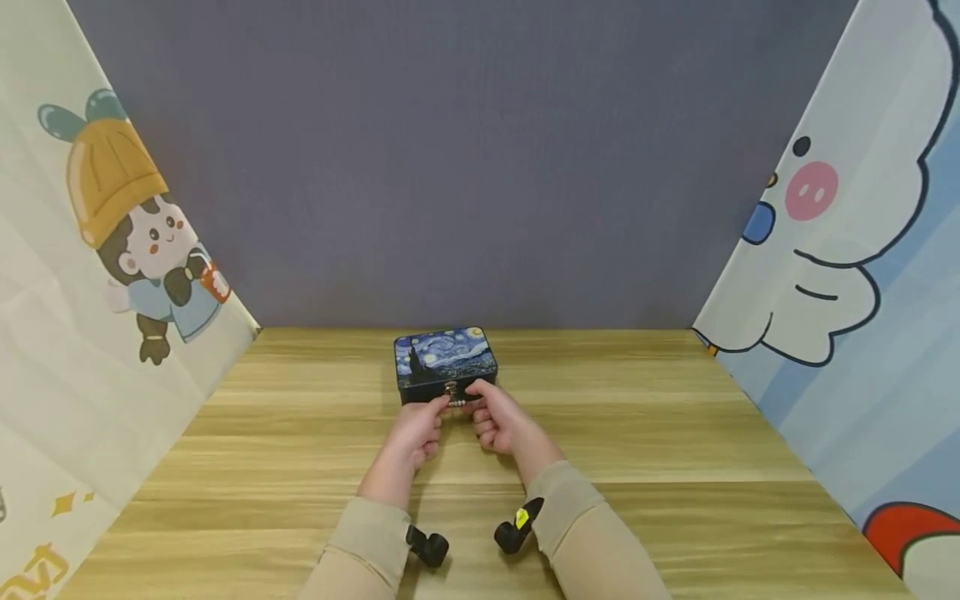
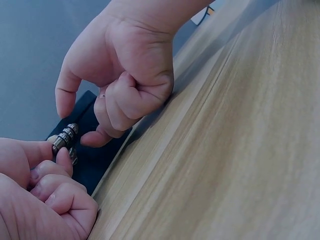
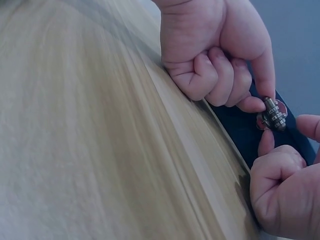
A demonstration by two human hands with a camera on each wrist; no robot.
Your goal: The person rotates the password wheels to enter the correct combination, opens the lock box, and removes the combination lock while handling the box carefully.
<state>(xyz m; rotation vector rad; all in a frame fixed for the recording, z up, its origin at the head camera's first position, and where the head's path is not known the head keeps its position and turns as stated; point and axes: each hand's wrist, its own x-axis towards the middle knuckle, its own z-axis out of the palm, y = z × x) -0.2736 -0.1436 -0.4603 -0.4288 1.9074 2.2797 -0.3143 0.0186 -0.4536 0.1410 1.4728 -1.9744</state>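
Observation:
A small dark box (image 1: 446,358) with a starry-night painting on its lid sits closed at the back of the table, its brass clasp (image 1: 451,387) facing me. At the clasp hangs a small metal combination padlock (image 3: 274,114) with ridged number dials. My left hand (image 1: 422,427) pinches one end of the padlock between thumb and index finger, its other fingers curled. Beside the other end is my right hand (image 1: 500,422), thumb and index finger spread apart, the rest curled under. In the right wrist view its index fingertip (image 3: 266,142) points close to the padlock.
The wooden table (image 1: 637,467) runs up to a grey back panel (image 1: 480,167). Cartoon-printed cloths hang at the left (image 1: 45,333) and right (image 1: 862,300). Small black cameras are strapped at the left sleeve (image 1: 367,533) and right sleeve (image 1: 577,508).

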